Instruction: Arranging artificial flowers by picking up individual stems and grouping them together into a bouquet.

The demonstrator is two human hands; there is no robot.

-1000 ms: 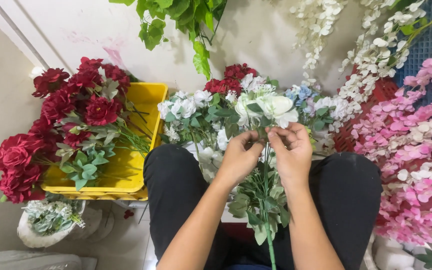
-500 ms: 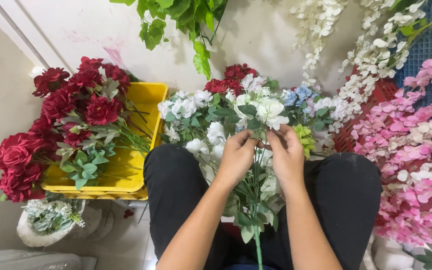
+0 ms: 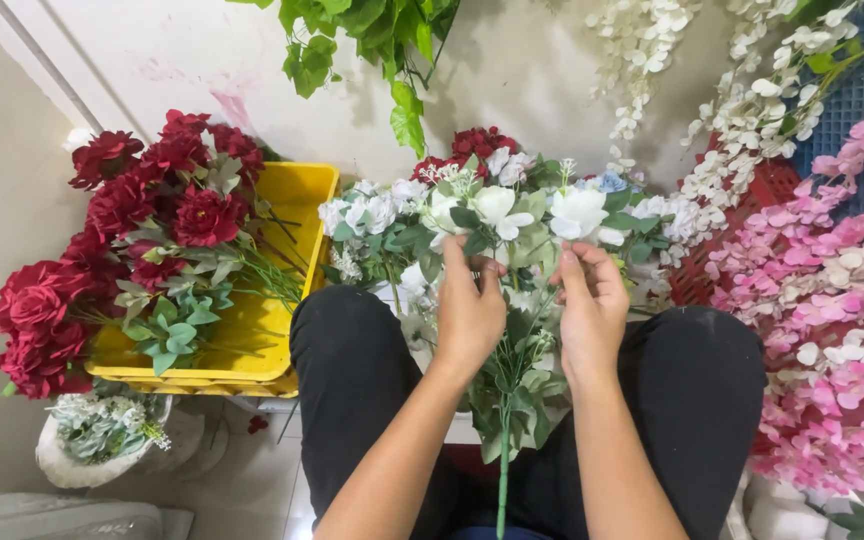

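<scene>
A bouquet of white artificial flowers [image 3: 497, 215] with green leaves, a pale blue bloom and a long green stem [image 3: 502, 470] sits between my knees. My left hand [image 3: 469, 312] grips the stems just under the white blooms, fingers curled into the foliage. My right hand [image 3: 590, 305] is beside it, fingers pinching a stem below a large white flower [image 3: 577, 212]. Both forearms reach up from the bottom of the head view over my black trousers.
A stack of yellow trays [image 3: 252, 340] at left holds dark red artificial roses [image 3: 132, 230]. Pink blossom sprays [image 3: 832, 320] fill the right, white hanging sprays [image 3: 742, 110] above them. Green leaves [image 3: 372, 40] hang at top. A white bag of pale greenery [image 3: 102, 440] lies lower left.
The bouquet has been turned and lifted a little in my hands. My fingers have shifted higher among the stems; the white blooms now face differently.
</scene>
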